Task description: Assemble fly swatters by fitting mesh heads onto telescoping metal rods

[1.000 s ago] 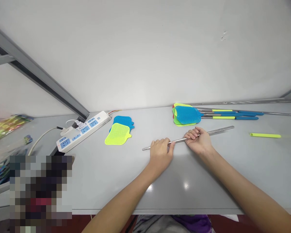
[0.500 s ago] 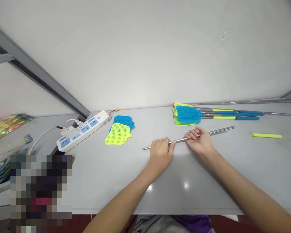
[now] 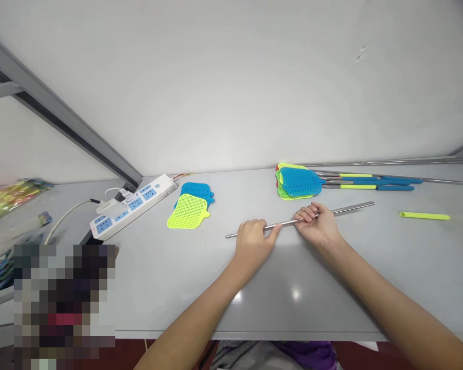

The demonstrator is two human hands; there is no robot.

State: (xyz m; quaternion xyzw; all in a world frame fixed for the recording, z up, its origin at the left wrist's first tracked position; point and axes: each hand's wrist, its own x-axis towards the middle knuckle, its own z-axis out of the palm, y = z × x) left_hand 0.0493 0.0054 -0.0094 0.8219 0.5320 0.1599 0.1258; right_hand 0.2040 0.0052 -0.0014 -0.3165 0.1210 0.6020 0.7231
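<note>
A thin metal rod (image 3: 353, 208) lies slantwise across both my hands, its tapered, ringed tip toward the left. Near that tip, my left hand (image 3: 253, 239) has its fingers wrapped over the rod, thumb along it. My right hand (image 3: 317, 223) is palm up with curled fingers around the rod's middle. Left of my hands lie a yellow fly swatter head (image 3: 187, 211) and a blue swatter head (image 3: 196, 191) partly under it. Behind my right hand is a stack of assembled fly swatters (image 3: 301, 182) with blue and yellow grips. A loose yellow grip tube (image 3: 425, 216) rests at the right.
A white power strip (image 3: 133, 205) with plugs and a cable lies at the left on the grey table (image 3: 158, 288). Long metal rods (image 3: 401, 163) run along the wall at the back right. Plastic-wrapped goods (image 3: 17, 201) sit at far left, near a pixelated area.
My left hand has shifted slightly left along the rod, and its thumb stretches out more. My right hand keeps its hold in nearly the same place.
</note>
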